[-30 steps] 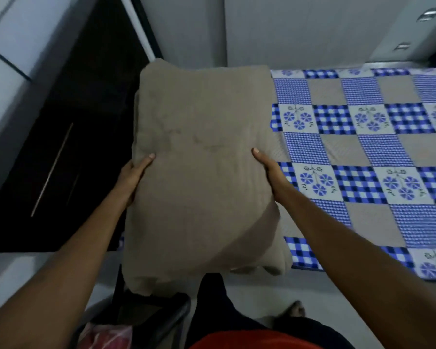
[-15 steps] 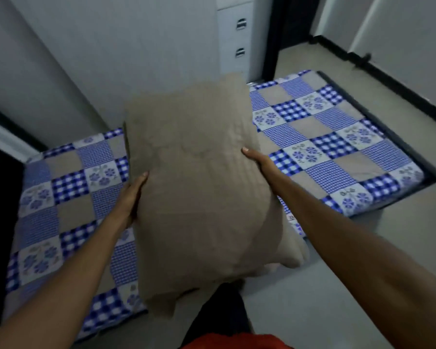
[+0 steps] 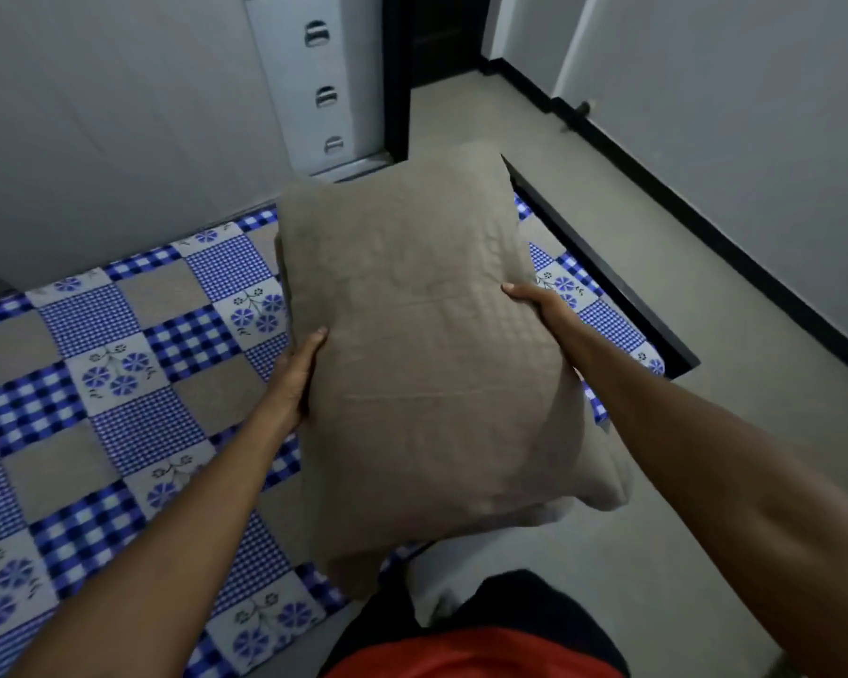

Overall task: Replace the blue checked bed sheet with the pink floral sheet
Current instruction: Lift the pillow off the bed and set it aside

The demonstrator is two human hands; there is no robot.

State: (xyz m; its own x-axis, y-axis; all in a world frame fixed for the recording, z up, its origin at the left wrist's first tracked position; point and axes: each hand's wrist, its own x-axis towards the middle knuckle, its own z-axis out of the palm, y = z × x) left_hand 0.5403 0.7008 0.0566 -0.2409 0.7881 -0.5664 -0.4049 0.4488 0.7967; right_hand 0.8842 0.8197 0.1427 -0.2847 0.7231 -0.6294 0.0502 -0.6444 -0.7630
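Hands: I clasp tan pillow [image 3: 427, 364] between left hand [image 3: 295, 379] and right hand [image 3: 542, 305].
Progress: blue checked sheet [image 3: 118, 384] still on bed [image 3: 618, 286]; none stripped.

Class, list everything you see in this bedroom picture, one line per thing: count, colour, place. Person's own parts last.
beige pillow: one, beige, held above the bed's near edge
blue checked bed sheet: one, blue, white and beige, spread on the bed, left
bed frame: one, black, at the bed's right end
drawer unit: one, white, three metal handles, far wall
doorway: one, dark, right of the drawer unit
skirting board: one, black, foot of right wall
floor: one, pale beige, right of the bed
left hand: one, grips the pillow's left side
right hand: one, grips the pillow's right side
top: one, orange-red, bottom edge
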